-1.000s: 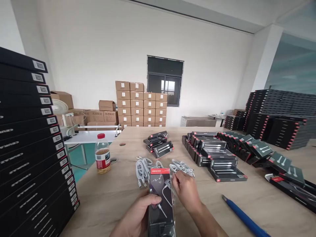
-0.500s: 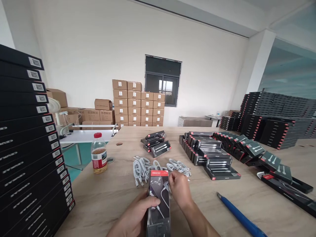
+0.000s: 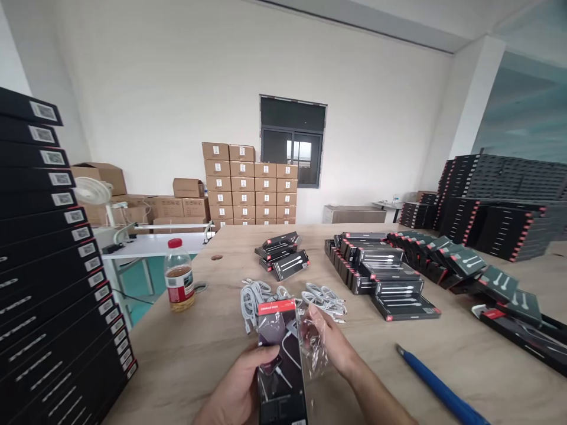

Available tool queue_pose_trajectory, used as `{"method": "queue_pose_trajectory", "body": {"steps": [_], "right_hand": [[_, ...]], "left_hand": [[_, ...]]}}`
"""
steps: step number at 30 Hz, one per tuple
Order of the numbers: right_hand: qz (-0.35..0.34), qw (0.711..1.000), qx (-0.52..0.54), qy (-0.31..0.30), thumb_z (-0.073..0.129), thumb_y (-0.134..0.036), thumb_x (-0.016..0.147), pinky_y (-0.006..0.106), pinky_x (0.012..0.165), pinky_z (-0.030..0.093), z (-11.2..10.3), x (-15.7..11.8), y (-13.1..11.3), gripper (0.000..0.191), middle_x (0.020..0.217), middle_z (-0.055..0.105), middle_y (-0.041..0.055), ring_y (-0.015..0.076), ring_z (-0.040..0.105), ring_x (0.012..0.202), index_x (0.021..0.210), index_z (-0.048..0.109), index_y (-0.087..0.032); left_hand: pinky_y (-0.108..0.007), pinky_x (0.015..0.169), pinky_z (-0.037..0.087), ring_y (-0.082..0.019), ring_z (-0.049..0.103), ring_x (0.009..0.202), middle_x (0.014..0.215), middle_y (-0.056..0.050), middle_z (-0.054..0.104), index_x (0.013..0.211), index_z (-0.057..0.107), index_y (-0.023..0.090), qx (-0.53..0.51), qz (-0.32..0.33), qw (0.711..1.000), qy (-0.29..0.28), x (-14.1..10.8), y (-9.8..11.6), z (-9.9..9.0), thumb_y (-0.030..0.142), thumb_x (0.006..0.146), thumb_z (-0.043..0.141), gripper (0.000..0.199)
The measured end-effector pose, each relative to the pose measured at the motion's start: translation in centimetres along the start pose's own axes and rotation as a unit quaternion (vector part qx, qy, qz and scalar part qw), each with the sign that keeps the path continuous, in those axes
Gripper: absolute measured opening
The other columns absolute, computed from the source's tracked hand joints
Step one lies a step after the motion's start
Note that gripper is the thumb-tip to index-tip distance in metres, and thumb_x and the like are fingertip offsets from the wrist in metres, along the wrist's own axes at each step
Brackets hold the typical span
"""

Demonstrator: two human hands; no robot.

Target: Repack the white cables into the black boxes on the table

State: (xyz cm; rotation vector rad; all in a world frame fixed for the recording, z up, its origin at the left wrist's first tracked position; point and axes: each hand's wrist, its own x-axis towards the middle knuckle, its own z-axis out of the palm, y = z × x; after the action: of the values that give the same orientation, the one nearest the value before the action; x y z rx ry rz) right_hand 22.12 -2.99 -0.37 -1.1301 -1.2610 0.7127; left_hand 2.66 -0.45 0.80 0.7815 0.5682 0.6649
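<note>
Wide wooden table [image 3: 363, 378], light brown, fills the lower view. Tall stack of flat black boxes with white code labels [image 3: 39, 295] at left edge. Stacks of black cartons with red corners [image 3: 500, 230] at far right. Brown cardboard cartons [image 3: 243, 184] piled against the back wall.

On the table, right side: stepped rows of slim black boxes with cable pictures [image 3: 381, 265]; beside them, a slanting line of dark boxes with greenish-looking faces [image 3: 465, 260]. Smaller black box pile [image 3: 281, 255] mid-table.

Left hand [image 3: 239, 378] is clamped on a slim black box with red top band [image 3: 283, 360], thumb across its front. Box is upright-ish, near edge of view, in front of the cables. Right hand [image 3: 339, 348] is just beside it, fingers bent at clear crinkled plastic film [image 3: 315, 348]; cannot tell if fingertips close on it.

Blue tool with metal tip [image 3: 438, 383] lies right of the right hand. Clear bottle with red cap and amber liquid [image 3: 179, 280] stands at left. Looped white-grey cables [image 3: 254, 298] lie behind the held box, in bunches.
</note>
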Motion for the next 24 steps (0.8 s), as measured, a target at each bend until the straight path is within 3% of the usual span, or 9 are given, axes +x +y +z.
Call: {"method": "queue_pose_trajectory", "body": {"steps": [2, 4, 7, 10, 12, 14, 16, 19, 24], "right_hand": [[0.045, 0.991, 0.061, -0.114, 0.04, -0.071, 0.092, 0.022, 0.043, 0.037, 1.0, -0.8, -0.6, 0.055, 0.063, 0.059, -0.0013, 0.0135, 0.056, 0.05, 0.079, 0.058, -0.02], [0.052, 0.983, 0.08, -0.159, 0.051, -0.072, 0.087, 0.021, 0.045, 0.033, 1.6, -1.3, -1.0, 0.054, 0.06, 0.053, -0.0042, 0.0104, 0.05, 0.049, 0.077, 0.056, -0.02], [0.015, 0.994, 0.029, -0.1, 0.053, -0.068, 0.089, 0.022, 0.047, 0.032, 2.1, -1.6, -0.9, 0.054, 0.053, 0.046, -0.0059, 0.0088, 0.042, 0.047, 0.064, 0.048, -0.02], [-0.015, 0.999, -0.001, -0.051, 0.045, -0.064, 0.095, 0.023, 0.05, 0.035, 2.6, -1.8, -1.0, 0.056, 0.053, 0.045, -0.0047, 0.0101, 0.043, 0.05, 0.061, 0.043, -0.021], [-0.036, 0.998, -0.004, -0.049, 0.045, -0.062, 0.096, 0.023, 0.052, 0.035, 3.0, -2.0, -1.3, 0.053, 0.056, 0.044, -0.0048, 0.0104, 0.042, 0.053, 0.063, 0.044, -0.021], [-0.05, 0.997, 0.002, -0.057, 0.045, -0.061, 0.097, 0.023, 0.053, 0.034, 3.4, -2.4, -1.9, 0.05, 0.059, 0.043, -0.0052, 0.0103, 0.04, 0.055, 0.066, 0.044, -0.021], [-0.057, 0.996, 0.011, -0.064, 0.045, -0.06, 0.097, 0.023, 0.054, 0.034, 3.7, -2.7, -2.5, 0.05, 0.06, 0.043, -0.0053, 0.0102, 0.039, 0.056, 0.067, 0.045, -0.021], [-0.046, 0.997, 0.024, -0.053, 0.047, -0.062, 0.096, 0.023, 0.054, 0.035, 4.1, -2.8, -2.9, 0.051, 0.059, 0.044, -0.0047, 0.0107, 0.041, 0.056, 0.065, 0.046, -0.021], [-0.013, 0.995, 0.089, -0.04, 0.05, -0.062, 0.094, 0.025, 0.056, 0.039, 5.0, -2.6, -2.1, 0.052, 0.057, 0.052, -0.0025, 0.0125, 0.048, 0.055, 0.065, 0.053, -0.019]], "left_hand": [[-0.033, 0.073, 0.055, -0.025, 0.073, 0.071, 0.082, -0.013, 0.078, 0.089, 0.075, 0.009, 0.013, 0.005, 1.0, -0.01, 0.1, 0.1, 0.0, 0.025, 0.07, 0.08, 0.025], [-0.032, 0.066, 0.055, -0.024, 0.072, 0.065, 0.081, -0.013, 0.078, 0.092, 0.075, 0.009, 0.03, 0.026, 0.999, -0.012, 0.2, 0.2, 0.1, 0.026, 0.072, 0.079, 0.027], [-0.03, 0.061, 0.054, -0.022, 0.071, 0.062, 0.083, -0.008, 0.079, 0.105, 0.073, 0.014, 0.041, 0.1, 0.994, 0.033, 0.5, 0.6, 0.5, 0.023, 0.068, 0.082, 0.039], [-0.029, 0.08, 0.054, -0.027, 0.072, 0.094, 0.102, -0.006, 0.078, 0.111, 0.072, 0.017, 0.062, 0.182, 0.978, 0.08, 0.5, 1.1, 1.1, 0.019, 0.067, 0.084, 0.046], [-0.03, 0.094, 0.05, -0.031, 0.063, 0.118, 0.118, -0.008, 0.074, 0.116, 0.072, 0.016, 0.105, 0.215, 0.969, 0.062, 0.2, 1.4, 1.6, 0.022, 0.067, 0.085, 0.051], [-0.031, 0.099, 0.047, -0.033, 0.058, 0.124, 0.127, -0.011, 0.07, 0.123, 0.069, 0.016, 0.158, 0.222, 0.962, 0.021, -0.3, 1.6, 2.1, 0.025, 0.065, 0.087, 0.061], [-0.032, 0.094, 0.048, -0.032, 0.063, 0.114, 0.12, -0.012, 0.072, 0.123, 0.068, 0.016, 0.194, 0.206, 0.959, -0.016, -0.9, 1.8, 2.5, 0.029, 0.065, 0.088, 0.063], [-0.029, 0.073, 0.05, -0.024, 0.067, 0.082, 0.092, -0.008, 0.073, 0.113, 0.07, 0.015, 0.187, 0.172, 0.966, -0.051, -1.3, 1.8, 2.8, 0.038, 0.067, 0.086, 0.054], [-0.025, 0.058, 0.046, -0.015, 0.059, 0.059, 0.072, -0.002, 0.066, 0.105, 0.068, 0.014, 0.122, 0.156, 0.98, -0.019, -1.0, 1.4, 2.5, 0.034, 0.065, 0.086, 0.048]]}}
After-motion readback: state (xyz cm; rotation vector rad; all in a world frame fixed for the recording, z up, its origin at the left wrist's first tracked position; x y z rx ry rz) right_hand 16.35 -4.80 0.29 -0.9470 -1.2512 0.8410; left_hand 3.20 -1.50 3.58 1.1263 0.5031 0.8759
